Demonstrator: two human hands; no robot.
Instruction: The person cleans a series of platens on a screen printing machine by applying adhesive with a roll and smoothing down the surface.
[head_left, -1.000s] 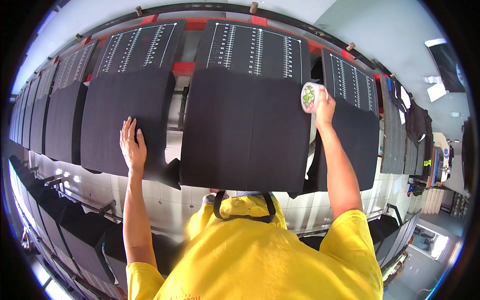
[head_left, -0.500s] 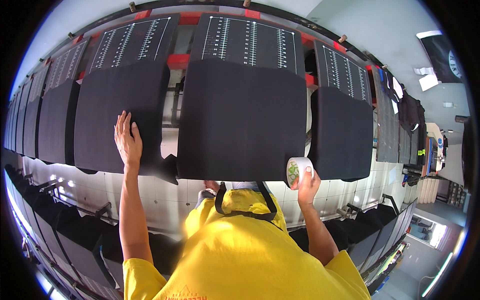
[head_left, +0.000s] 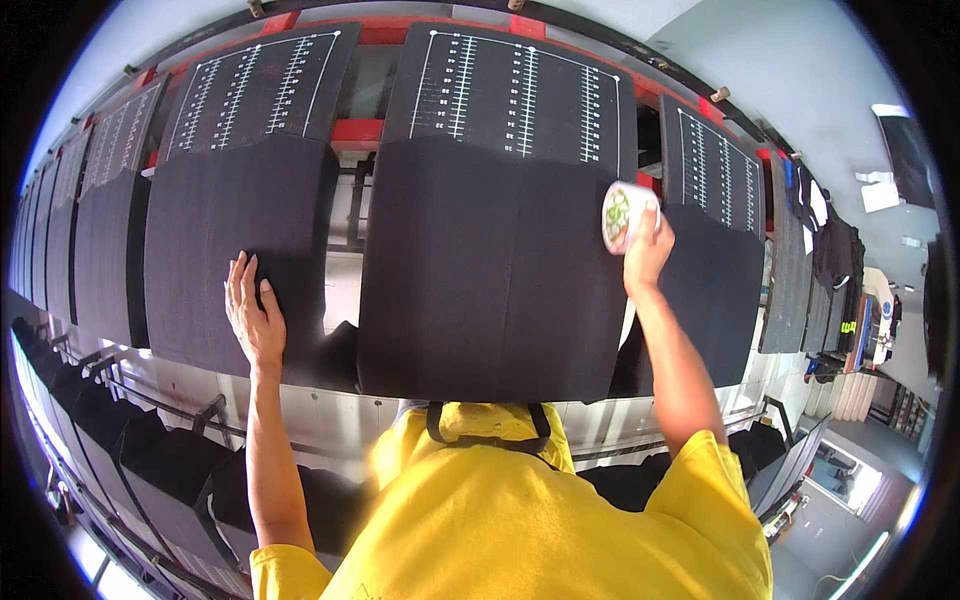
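My right hand (head_left: pixel 650 255) grips a roll of tape (head_left: pixel 618 218), white with green print. It is at the right edge of the middle black cloth (head_left: pixel 490 290), well up from the near edge. That cloth is drawn over a dark flat board (head_left: pixel 490 100) with white ruler-like scales on its bare far end. To the left, my left hand (head_left: pixel 257 315) lies open, fingers stretched out, on the black cloth (head_left: pixel 200 230) of the neighbouring board. Partly behind my right forearm is another cloth-covered board (head_left: pixel 715 290).
More cloth-covered boards (head_left: pixel 110 250) run off to the left, fixed along a red and black frame (head_left: pixel 358 130). Behind me stands a second row of dark boards (head_left: pixel 165 460). Dark garments (head_left: pixel 838 250) hang at the right. Pale floor tiles (head_left: pixel 343 290) show through the gaps.
My right hand has carried the tape roll away from me, from the middle cloth's near right corner up along its right edge. My left hand stays flat on the left cloth; the view has shifted slightly.
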